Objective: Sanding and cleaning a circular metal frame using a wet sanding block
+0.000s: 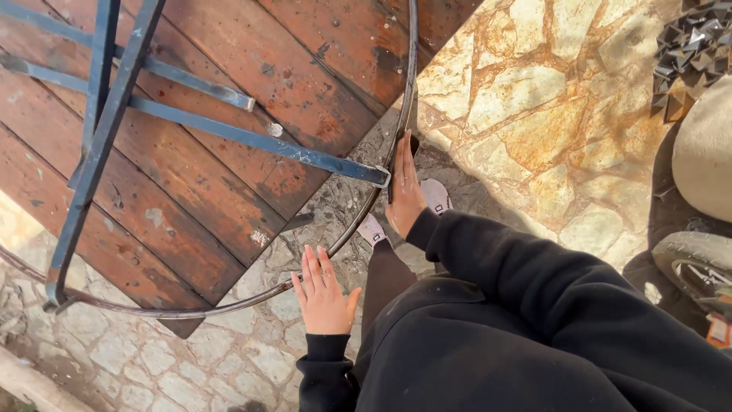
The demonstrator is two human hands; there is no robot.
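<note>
Hands on rim: your left hand (324,294) lies flat, open, fingers at metal hoop (396,145) of overturned round wood tabletop (213,152), right hand (404,191) open against hoop's edge w/o gripping; positioning step, next likely needs firm two-handed grip.

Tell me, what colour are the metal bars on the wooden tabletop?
Blue, with worn paint; the metal bars show in the head view.

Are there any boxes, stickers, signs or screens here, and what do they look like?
Boxes, signs, screens: none show.
Shoe patch: small white square with dark outline, on the pale pink shoe beside the right hand.
Orange patch: lower right edge by the tyre, partly cut off; cannot tell if it is a label.
</note>
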